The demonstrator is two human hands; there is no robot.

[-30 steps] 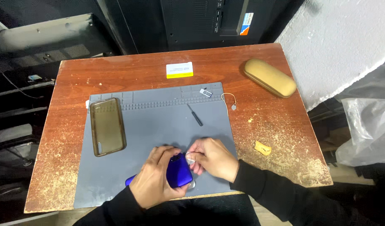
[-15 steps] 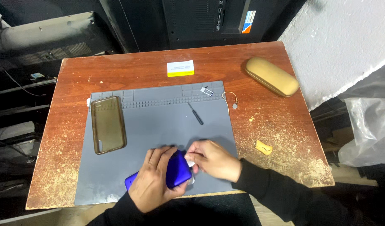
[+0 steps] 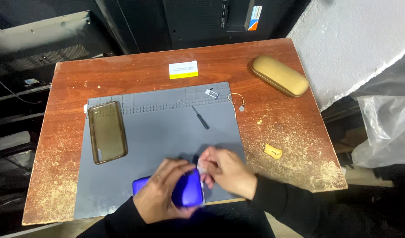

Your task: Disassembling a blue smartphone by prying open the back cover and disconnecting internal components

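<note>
Lower centre of frame: a blue phone [image 3: 188, 194] is held in the left hand [image 3: 160, 196], fingers wrapped over its top from the left, its lower end just above the near edge of the grey mat [image 3: 167, 132]. The right hand [image 3: 226, 172] is pressed against the phone's right edge; its fingers are pinched on a small pale item [image 3: 201, 167] at the phone's upper right corner. What that item is cannot be told; it is too small and partly hidden.

Change over the last second: the phone has been turned slightly and drawn a little toward the bottom of the frame, and more of its blue back is now covered by the left hand. The right hand has stayed at the same corner of the phone throughout, with only small shifts of the fingers. Judgement: fine work at the phone's edge is in progress and not finished, since the pinch has not been released and nothing new has been laid down on the mat.

Unchanged elsewhere: a clear brownish case [image 3: 107, 131] lies at the left of the mat; a small black screwdriver [image 3: 201, 117] lies at upper centre; a small tray [image 3: 211, 93] and a thin wire loop [image 3: 237, 101] lie at the mat's upper right. On the worktop [image 3: 295, 128] a tan glasses case [image 3: 280, 75] lies upper right, a white-and-yellow card [image 3: 183, 69] at top centre, and a yellow scrap [image 3: 273, 151] at right.
</note>
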